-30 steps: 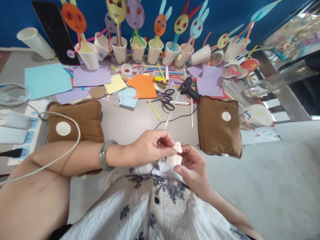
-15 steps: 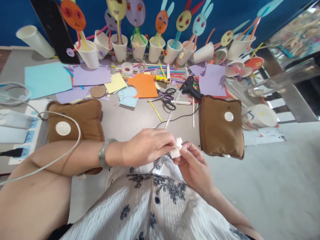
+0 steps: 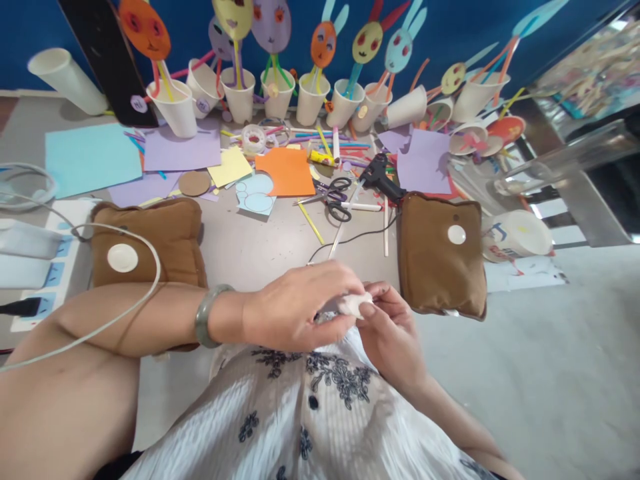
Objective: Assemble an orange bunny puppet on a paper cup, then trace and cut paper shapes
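A small crumpled white piece (image 3: 353, 305), like tissue or soft paper, is between my two hands, just off the table's front edge. My right hand (image 3: 393, 330) pinches its right side between thumb and fingers. Curved around its left side is my left hand (image 3: 300, 307), a bangle on the wrist. The left fingertips touch the piece from above, and the thumb lies just under it, with a gap showing in the curl of the hand. What exactly the piece is cannot be made out, as fingers cover part of it.
Brown cushion-like pouches (image 3: 150, 233) flank the work area, the other brown pouch (image 3: 440, 267) at right. Beyond lie scissors (image 3: 336, 200), a black glue gun (image 3: 383, 179) and an orange sheet (image 3: 287, 173). Paper cups (image 3: 313, 100) with paper faces line the back. A white cable (image 3: 159, 260) crosses my left arm.
My left hand has loosened from a tight pinch into a wider curl around the white piece. The piece has tipped from upright to lying more flat. My right hand keeps its pinch.
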A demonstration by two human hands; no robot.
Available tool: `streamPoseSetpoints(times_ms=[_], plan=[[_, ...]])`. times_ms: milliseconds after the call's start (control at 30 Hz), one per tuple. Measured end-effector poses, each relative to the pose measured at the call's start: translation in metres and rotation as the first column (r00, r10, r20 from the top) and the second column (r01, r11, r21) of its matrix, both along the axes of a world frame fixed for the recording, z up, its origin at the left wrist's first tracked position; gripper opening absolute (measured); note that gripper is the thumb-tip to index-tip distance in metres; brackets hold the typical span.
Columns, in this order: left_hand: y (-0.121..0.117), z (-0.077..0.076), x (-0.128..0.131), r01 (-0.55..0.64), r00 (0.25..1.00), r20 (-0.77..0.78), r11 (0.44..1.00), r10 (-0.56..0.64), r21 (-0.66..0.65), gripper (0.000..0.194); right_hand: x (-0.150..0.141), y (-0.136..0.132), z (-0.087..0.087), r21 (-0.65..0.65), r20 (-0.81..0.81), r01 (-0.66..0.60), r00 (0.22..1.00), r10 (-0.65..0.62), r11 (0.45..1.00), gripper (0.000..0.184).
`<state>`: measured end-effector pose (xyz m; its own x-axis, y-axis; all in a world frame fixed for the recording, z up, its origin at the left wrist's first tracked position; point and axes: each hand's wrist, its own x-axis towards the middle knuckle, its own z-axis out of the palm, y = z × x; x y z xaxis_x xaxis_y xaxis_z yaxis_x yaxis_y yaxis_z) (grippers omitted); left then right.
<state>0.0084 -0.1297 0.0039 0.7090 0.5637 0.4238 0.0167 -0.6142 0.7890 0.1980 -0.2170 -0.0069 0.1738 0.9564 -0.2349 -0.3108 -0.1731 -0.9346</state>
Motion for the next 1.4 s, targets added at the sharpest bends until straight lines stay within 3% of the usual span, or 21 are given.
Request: streamPoseSetpoints(times_ms=[67, 167, 233, 400, 467, 633, 833, 967, 1100, 1267, 1400], plan=[[0.002, 0.006, 0.001, -0.035, 0.998, -0.059, 0.949, 0.017, -0.312, 0.026, 0.001, -0.002, -0.002, 0.076, 0.078, 0.0, 0.997, -0.006, 0.997, 0.03], [0.007, 0.011, 0.003, 0.023, 0.995, -0.065, 0.794, -0.079, -0.607, 0.032, 0.002, -0.004, -0.003, 0.165, 0.169, -0.007, 0.985, -0.021, 0.986, 0.025], [0.01, 0.012, 0.004, 0.072, 0.993, -0.017, 0.731, -0.114, -0.678, 0.03, 0.002, -0.004, -0.002, 0.202, 0.182, 0.003, 0.982, -0.04, 0.979, 0.021], [0.012, 0.012, 0.005, 0.162, 0.987, 0.105, 0.675, -0.125, -0.72, 0.019, 0.0, -0.002, 0.007, 0.196, 0.115, -0.002, 0.993, -0.021, 0.981, 0.016], [0.012, 0.013, 0.004, 0.156, 0.988, 0.107, 0.69, -0.113, -0.707, 0.013, 0.002, -0.001, 0.01, 0.16, 0.117, -0.022, 0.993, 0.004, 0.987, 0.016], [0.012, 0.018, 0.001, 0.066, 0.996, 0.083, 0.813, -0.022, -0.578, 0.015, 0.007, 0.0, 0.018, 0.141, 0.243, -0.054, 0.97, 0.019, 0.989, 0.023], [0.012, 0.016, -0.001, 0.037, 0.999, 0.044, 0.764, -0.011, -0.644, 0.03, 0.002, 0.004, 0.022, 0.206, 0.322, -0.025, 0.946, -0.043, 0.978, 0.019], [0.011, 0.02, -0.002, -0.038, 0.999, -0.008, 0.806, 0.041, -0.59, 0.025, 0.006, 0.008, 0.021, 0.347, 0.52, -0.145, 0.852, -0.062, 0.927, 0.022], [0.009, 0.024, -0.002, 0.0, 0.999, 0.035, 0.816, 0.025, -0.578, 0.019, 0.01, 0.011, 0.023, 0.465, 0.609, -0.191, 0.777, -0.156, 0.864, 0.025], [0.009, 0.023, 0.0, 0.087, 0.99, 0.139, 0.827, -0.01, -0.555, 0.018, 0.005, 0.01, 0.03, 0.498, 0.578, -0.153, 0.793, -0.195, 0.854, 0.011], [0.009, 0.039, -0.006, 0.103, 0.989, 0.143, 0.798, -0.021, -0.593, 0.029, 0.007, 0.008, 0.041, 0.549, 0.549, -0.153, 0.808, -0.216, 0.822, 0.009]])
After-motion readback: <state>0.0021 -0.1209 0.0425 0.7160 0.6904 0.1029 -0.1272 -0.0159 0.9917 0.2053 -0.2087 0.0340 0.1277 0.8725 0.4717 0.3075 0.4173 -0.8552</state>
